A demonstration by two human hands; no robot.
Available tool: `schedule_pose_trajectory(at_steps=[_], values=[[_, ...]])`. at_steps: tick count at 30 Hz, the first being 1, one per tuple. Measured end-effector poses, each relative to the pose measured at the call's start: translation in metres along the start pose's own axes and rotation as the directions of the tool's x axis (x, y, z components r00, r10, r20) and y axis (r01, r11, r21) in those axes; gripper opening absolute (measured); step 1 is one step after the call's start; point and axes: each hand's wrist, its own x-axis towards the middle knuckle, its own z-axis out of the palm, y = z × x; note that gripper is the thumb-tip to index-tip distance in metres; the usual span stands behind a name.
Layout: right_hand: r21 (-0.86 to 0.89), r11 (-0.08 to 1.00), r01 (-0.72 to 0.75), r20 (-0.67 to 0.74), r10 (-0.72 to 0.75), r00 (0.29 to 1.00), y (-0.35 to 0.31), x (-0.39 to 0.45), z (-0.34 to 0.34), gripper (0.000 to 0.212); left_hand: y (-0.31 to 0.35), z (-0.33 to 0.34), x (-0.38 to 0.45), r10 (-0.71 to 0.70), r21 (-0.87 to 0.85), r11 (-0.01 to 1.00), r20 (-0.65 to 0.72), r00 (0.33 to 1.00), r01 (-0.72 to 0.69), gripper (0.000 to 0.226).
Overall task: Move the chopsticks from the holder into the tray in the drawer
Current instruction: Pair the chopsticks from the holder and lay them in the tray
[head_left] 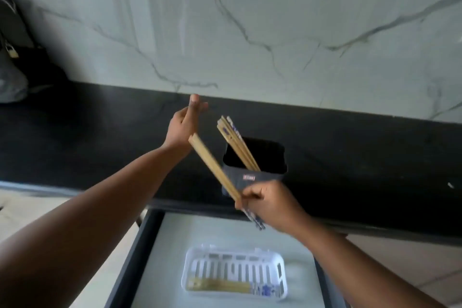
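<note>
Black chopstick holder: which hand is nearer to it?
Right. The right hand sits just in front of the black chopstick holder, gripping a pair of chopsticks; the left hand hovers open to its left.

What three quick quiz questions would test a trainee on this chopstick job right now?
1. True or false: the white tray already contains chopsticks.
2. Which hand holds the chopsticks in hand? A left, B right.
3. Fill in: the remaining chopsticks lean inside the black ___.

Key: 1 true, some lie along its near edge. 2 B, the right hand; the left hand is open above the counter. 3 holder.
</note>
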Motion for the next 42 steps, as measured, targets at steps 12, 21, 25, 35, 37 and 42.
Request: schedule_pose_trajectory(at_steps=[12,21,25,35,37,42], values=[[-0.729,0.682,-0.053,0.284,0.372,0.883,0.159,-0.030,0.082,0.016,-0.164,-0.011,-0.042,-0.185,0.935,0.296,0.256,0.949,-0.194,0.090],[-0.757,0.653,-0.027,0.363,0.455,0.813,0.185,-0.031,0.107,0.040,-0.162,-0.010,-0.044,-0.175,0.936,0.301,0.245,0.953,-0.185,0.086],[-0.763,0.642,0.077,0.404,0.380,0.832,0.185,-0.034,0.106,0.024,-0.164,-0.010,-0.044,-0.165,0.934,0.304,0.244,0.956,-0.187,0.087],[-0.711,0.700,0.072,0.404,0.323,0.856,0.188,-0.037,0.110,0.023,-0.166,-0.011,-0.043,-0.172,0.935,0.295,0.253,0.952,-0.195,0.091],[-0.690,0.720,0.074,0.420,0.315,0.851,0.189,-0.037,0.109,0.025,-0.165,-0.011,-0.043,-0.173,0.936,0.294,0.254,0.952,-0.196,0.090],[-0.673,0.739,0.034,0.396,0.320,0.861,0.185,-0.034,0.104,0.031,-0.165,-0.011,-0.044,-0.174,0.936,0.293,0.255,0.951,-0.198,0.090]])
